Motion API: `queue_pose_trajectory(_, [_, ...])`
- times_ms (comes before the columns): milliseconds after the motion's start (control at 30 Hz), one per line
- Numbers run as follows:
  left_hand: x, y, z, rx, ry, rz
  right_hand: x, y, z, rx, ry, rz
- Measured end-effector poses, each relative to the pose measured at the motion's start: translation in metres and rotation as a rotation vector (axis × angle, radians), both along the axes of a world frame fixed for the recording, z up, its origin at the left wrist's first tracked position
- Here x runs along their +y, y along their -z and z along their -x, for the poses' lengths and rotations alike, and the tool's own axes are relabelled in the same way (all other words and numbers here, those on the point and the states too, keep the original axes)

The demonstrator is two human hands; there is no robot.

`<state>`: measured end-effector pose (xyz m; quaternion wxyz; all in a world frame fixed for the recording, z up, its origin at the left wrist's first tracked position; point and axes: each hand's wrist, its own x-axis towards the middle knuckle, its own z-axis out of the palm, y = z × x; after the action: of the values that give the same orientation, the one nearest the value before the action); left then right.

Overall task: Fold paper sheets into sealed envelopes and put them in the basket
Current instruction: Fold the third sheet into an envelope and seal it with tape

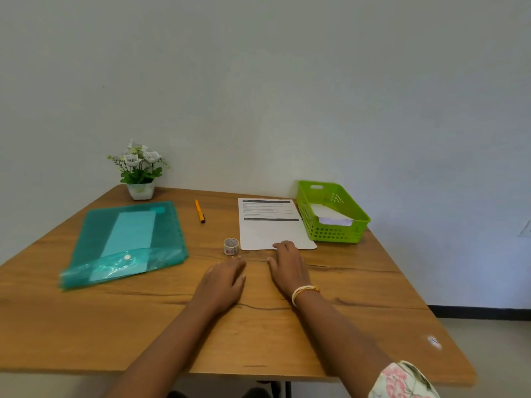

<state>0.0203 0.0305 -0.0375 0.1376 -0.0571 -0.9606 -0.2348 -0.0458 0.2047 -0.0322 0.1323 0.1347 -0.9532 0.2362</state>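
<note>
Printed sheet (273,225) lies flat at 1 o'clock, green basket (333,211) beside it (already holds white paper). Right hand (287,265) flat, fingertips on sheet's near edge; left hand (224,280) flat, empty. Drag sheet closer first, align corners, then crease.

On the wooden bench (373,326), a printed white paper sheet (273,228) lay just left of the green plastic slotted basket (333,234), which held folded white envelopes (330,215). A small patterned tape roll (231,246) sat beside the sheet's near left corner, an orange pen (199,211) farther left, then a teal translucent plastic folder (126,242), with a white potted flower plant (140,170) behind it.
</note>
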Motion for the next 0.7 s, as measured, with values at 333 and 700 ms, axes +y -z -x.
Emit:
queue_pose_trajectory(333, [-0.004, 0.006, 0.014, -0.094, -0.062, 0.177, -0.006, -0.014, 0.028, 0.010, -0.046, -0.298])
queue_pose_trajectory(700, [-0.007, 0.003, 0.003, 0.065, -0.223, -0.110, -0.006, -0.005, -0.047, 0.319, -0.087, -0.448])
